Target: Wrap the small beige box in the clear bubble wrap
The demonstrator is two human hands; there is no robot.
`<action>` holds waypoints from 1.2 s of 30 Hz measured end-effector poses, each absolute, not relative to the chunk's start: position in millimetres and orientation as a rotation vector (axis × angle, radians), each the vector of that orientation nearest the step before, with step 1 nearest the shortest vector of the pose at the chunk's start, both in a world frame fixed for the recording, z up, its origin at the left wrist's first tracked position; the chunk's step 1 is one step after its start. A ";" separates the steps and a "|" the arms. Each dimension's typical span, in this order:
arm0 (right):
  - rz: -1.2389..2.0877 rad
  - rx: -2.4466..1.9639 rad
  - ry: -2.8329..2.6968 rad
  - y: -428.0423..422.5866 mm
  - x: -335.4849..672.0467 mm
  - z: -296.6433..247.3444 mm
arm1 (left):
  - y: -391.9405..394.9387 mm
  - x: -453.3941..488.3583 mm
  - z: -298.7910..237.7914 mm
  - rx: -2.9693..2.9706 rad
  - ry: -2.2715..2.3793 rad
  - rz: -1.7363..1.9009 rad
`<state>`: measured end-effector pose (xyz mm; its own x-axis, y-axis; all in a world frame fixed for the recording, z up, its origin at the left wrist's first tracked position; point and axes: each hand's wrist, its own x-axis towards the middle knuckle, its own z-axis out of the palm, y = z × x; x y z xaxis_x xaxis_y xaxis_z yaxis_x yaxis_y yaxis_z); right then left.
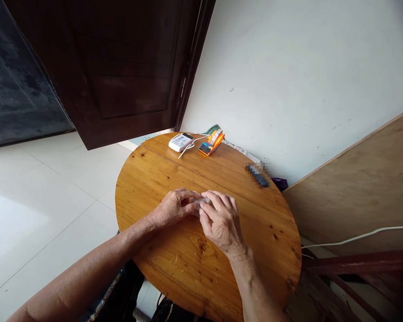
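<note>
Both of my hands meet over the middle of a round wooden table. My left hand and my right hand have their fingers curled together around a small pale, clear-looking object pinched between the fingertips. Most of that object is hidden by the fingers, so I cannot name it.
At the table's far edge lie a white box with a white cord and an orange device. A dark blurred item lies at the right rim. A dark wooden door stands behind, a plywood board leans at right.
</note>
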<state>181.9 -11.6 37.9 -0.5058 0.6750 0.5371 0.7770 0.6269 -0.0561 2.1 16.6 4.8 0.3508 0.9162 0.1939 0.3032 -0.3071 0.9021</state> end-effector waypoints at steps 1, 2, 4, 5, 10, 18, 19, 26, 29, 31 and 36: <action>-0.244 -1.098 -2.316 -12.9 181.2 39.0 | 16.9 2.1 3.8 1.790 1.067 0.965; -0.204 -1.053 -2.269 -13.9 181.2 39.8 | 17.1 2.0 3.1 1.768 1.058 0.972; -0.076 -1.002 -2.084 -14.3 183.7 40.3 | 17.4 1.5 2.5 1.692 1.035 0.980; -0.004 -1.001 -1.966 -13.4 186.3 39.9 | 17.6 1.1 2.7 1.637 1.015 0.983; 0.257 -1.157 -1.690 0.5 204.1 31.6 | 21.3 -2.5 5.8 1.292 0.936 1.101; 0.706 -1.335 -1.780 10.3 206.7 18.1 | 26.3 -0.8 1.3 1.205 1.121 1.131; 0.720 -1.350 -1.761 11.0 204.9 17.1 | 25.7 -0.1 0.2 1.246 1.141 1.122; 0.880 -1.451 -1.567 21.8 191.7 16.6 | 16.6 4.5 -2.0 1.977 1.248 0.991; 0.941 -1.425 -1.504 28.8 190.8 17.1 | 14.1 6.1 -0.6 2.068 1.256 0.880; 0.918 -1.425 -1.507 34.3 190.5 16.6 | 13.6 7.2 0.2 2.080 1.264 0.861; 0.762 -1.411 -1.475 48.6 184.8 17.3 | 13.4 9.8 -2.0 2.107 1.231 0.871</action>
